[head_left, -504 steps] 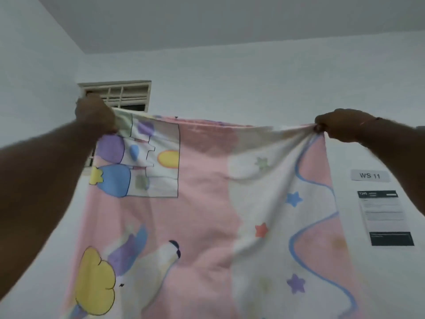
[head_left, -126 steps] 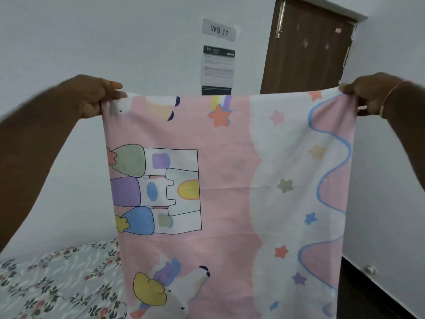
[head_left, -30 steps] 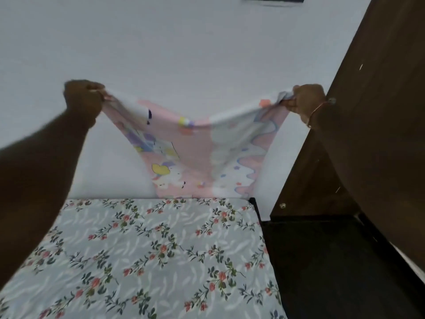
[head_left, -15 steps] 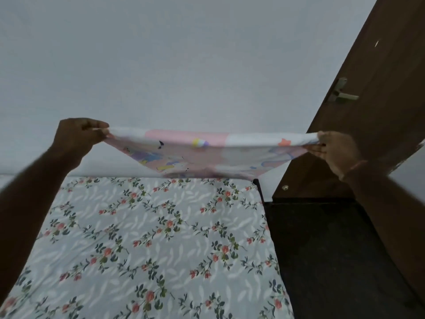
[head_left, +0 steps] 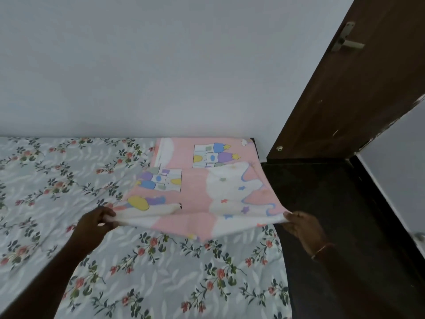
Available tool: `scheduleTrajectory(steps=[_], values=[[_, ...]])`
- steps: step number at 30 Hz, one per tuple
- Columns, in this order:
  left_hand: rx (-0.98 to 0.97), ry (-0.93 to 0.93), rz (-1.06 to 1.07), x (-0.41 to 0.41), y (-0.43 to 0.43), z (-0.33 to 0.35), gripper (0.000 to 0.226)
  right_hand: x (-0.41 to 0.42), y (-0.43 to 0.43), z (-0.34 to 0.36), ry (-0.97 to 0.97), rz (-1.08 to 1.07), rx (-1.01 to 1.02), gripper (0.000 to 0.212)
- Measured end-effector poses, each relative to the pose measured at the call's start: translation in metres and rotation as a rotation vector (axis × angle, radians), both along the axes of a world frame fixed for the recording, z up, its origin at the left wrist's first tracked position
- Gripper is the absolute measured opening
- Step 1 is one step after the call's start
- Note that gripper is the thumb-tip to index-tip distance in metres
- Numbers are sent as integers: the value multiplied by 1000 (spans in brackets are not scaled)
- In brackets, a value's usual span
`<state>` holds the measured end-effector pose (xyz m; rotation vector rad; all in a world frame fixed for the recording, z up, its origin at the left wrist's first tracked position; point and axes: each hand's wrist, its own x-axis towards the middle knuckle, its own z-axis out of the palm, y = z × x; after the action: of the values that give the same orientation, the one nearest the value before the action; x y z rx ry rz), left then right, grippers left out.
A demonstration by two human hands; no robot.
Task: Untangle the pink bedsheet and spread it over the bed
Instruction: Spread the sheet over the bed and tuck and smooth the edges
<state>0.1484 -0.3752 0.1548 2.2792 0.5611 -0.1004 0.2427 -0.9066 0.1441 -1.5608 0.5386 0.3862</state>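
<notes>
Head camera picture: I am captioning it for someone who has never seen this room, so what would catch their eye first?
The pink bedsheet with its cartoon castles and stars stands out, lying at the bed's far right corner by the wall. The left hand and right hand pinch its near corners, lifted off the grey flowered bed cover. At right, a dark brown door meets black floor.
</notes>
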Motion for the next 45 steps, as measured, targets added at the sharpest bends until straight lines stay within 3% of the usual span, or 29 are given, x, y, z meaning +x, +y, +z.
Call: scheduleTrajectory(steps=[6,8,12,15,17,21,24,28,30,34,37,41,43,45], values=[[-69,97,112,-47,9,-43,45,-30,-17,-31,-37,31,-89,76],[-8,145,104,-62,8,-78,47,-43,-29,-68,24,80,-174,70],[-45,288,130,-84,-10,-168,50,-63,-40,-153,150,164,-344,17],[-140,385,78,-90,-13,-230,60,-63,-38,-209,225,210,-365,8],[-237,407,146,-87,-17,-252,53,-60,-34,-233,278,227,-337,5],[-509,460,270,-70,-31,-273,21,-59,-40,-259,281,283,-430,32],[-496,369,407,-70,-26,-276,12,-60,-45,-259,201,291,-441,53],[-428,552,234,-102,-20,-265,12,-76,-64,-255,222,464,-504,27],[-551,580,268,-112,-20,-260,11,-73,-61,-249,249,516,-510,25],[-811,431,428,-90,-28,-274,13,-40,-43,-254,133,423,-549,34],[-656,395,429,-93,-24,-288,10,-37,-44,-254,65,470,-617,34],[-549,586,272,-132,-21,-277,10,-80,-59,-242,329,801,-763,36],[-646,531,358,-135,-24,-271,10,-84,-53,-240,320,751,-727,39],[-688,430,441,-125,-28,-275,14,-75,-43,-242,241,535,-637,41]])
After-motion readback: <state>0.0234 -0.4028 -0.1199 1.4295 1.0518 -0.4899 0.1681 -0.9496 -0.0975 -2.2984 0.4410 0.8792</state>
